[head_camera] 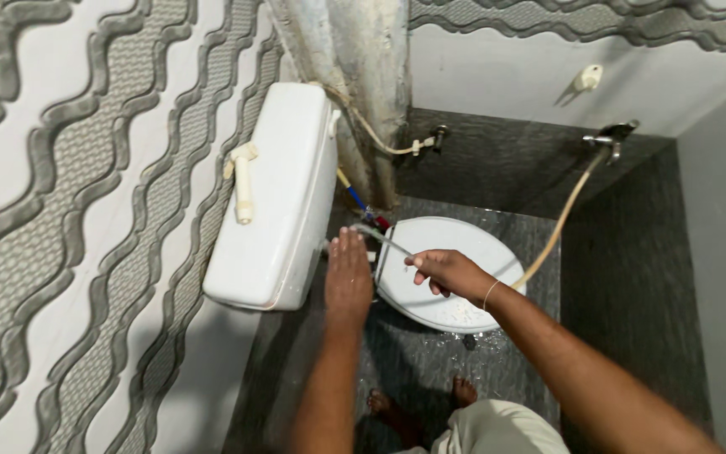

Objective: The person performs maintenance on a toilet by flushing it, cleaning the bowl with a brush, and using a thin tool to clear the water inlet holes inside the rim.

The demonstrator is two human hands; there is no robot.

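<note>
From up here I look straight down on a white toilet lid [455,252], shut over its bowl, and I place everything else by it. My right hand [445,271] sits over the lid's near-left part, fingers [423,262] curled tight around the handle of a spray nozzle [381,238] whose thin metal end points off the lid's left edge toward the white cistern [279,193]. A beige hose [560,223] runs from that hand across the lid's right side up to a wall tap [607,139] beyond the lid. My left hand [348,273] lies flat just left of the lid, in the gap between it and the cistern, fingers straight and together, palm down, gripping nothing; I cannot tell whether it presses on a surface or hovers.

As for progress, I judge the wash well begun: the near rim of the lid carries white speckles of foam or water, and the dark floor [430,361] just before the lid glistens with splashes. The far half of the lid looks plain and possibly dry, and the cistern shows no wet sheen that I can make out, so those seem left. My bare feet [464,391] stand on the wet floor, close before the lid.
</note>
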